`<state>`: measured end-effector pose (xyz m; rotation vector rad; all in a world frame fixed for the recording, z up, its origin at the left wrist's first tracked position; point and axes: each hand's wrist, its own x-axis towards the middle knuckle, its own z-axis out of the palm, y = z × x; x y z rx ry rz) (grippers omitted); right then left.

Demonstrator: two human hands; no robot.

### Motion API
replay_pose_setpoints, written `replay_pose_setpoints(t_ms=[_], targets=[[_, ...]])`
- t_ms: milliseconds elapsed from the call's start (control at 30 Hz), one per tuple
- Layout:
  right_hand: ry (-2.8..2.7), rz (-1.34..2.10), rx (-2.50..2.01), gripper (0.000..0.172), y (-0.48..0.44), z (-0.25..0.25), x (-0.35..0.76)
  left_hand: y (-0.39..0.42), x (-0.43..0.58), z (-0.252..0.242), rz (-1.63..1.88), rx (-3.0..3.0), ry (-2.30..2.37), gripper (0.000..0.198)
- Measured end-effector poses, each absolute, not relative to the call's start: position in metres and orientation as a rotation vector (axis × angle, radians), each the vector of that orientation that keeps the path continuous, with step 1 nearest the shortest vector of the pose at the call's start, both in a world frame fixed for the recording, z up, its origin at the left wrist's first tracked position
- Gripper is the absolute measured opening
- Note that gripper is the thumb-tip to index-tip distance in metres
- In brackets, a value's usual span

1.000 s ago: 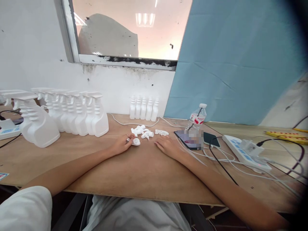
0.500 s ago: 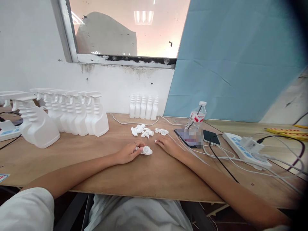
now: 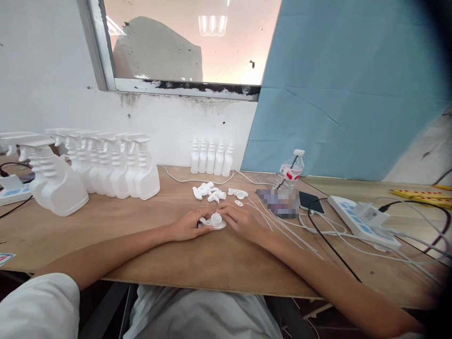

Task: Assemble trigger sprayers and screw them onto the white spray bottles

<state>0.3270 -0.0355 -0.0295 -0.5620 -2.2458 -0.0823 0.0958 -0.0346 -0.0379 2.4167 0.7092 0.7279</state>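
Note:
My left hand (image 3: 189, 226) is closed around a white trigger spray head (image 3: 219, 226), which lies low over the table with its round collar facing up. My right hand (image 3: 245, 221) has come in from the right, its fingertips together at the collar's rim. Whatever those fingers pinch is too small or hidden to make out. Just beyond the right hand, a couple of small white rings (image 3: 239, 203) lie on the wood. Farther back are loose white spray heads (image 3: 204, 189) in a cluster, and another white spray head part (image 3: 238, 193) lies to their right.
White spray bottles (image 3: 118, 174) with heads fitted stand in rows at left. Several headless small bottles (image 3: 211, 160) line the wall. On the right are thin clear tubes (image 3: 282, 229), a water bottle (image 3: 291, 170), a phone (image 3: 310, 201), cables and a power strip (image 3: 360, 221).
My right hand has moved left from the small white rings to the spray head's collar, uncovering the rings. The left hand keeps hold of the spray head, now slightly tilted.

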Motion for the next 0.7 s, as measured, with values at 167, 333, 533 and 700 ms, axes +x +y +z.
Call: replay_pose_setpoints(t_ms=[167,333,533,700], targets=[[-2.264,-0.151,-0.455,0.023,-0.04,-0.0304,0.3237,-0.0332,0.0951,-0.0386,0.733,2.452,0.695,0.037],[-2.321,-0.195,-0.369,0.036,-0.0401,-0.0287,0.3289,-0.0307,0.0945,-0.0417,0.727,2.464,0.681,0.038],[-2.371,-0.138,-0.275,0.041,-0.0444,-0.0272,0.3275,-0.0296,0.0944,-0.0412,0.739,2.396,0.649,0.038],[-2.345,-0.155,-0.292,0.034,-0.0449,-0.0298,0.3264,-0.0303,0.0941,-0.0397,0.722,2.398,0.627,0.037]])
